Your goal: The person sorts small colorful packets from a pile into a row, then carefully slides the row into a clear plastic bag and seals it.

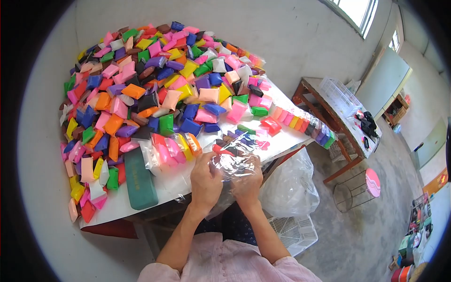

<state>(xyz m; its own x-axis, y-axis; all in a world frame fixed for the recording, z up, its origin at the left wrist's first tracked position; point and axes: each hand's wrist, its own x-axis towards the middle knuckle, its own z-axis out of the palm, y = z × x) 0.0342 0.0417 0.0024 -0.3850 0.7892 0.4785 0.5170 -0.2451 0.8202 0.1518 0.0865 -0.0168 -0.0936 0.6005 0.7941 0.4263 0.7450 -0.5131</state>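
Evidently tight quarters around the green case [141,188]

Both hands clamped on a clear bag [237,165], right of the case, about at the front edge of the counter [287,142]: left hand [206,181] on the side nearer the case, right hand [248,181] farther. Glare hides much inside.

Risks, my judgement: slick film may slip, spilling contents. Short wrapped row [164,152], between case and left hand, could topple if bumped. Heaped packets [171,99], beyond and left of the case, could slide if nudged. Long row [300,126], well right, seems to overhang the counter's end; a snag could tip it.

Room: crammed leftward; freer rightward, above the hanging sack [292,185] and floor [347,244].
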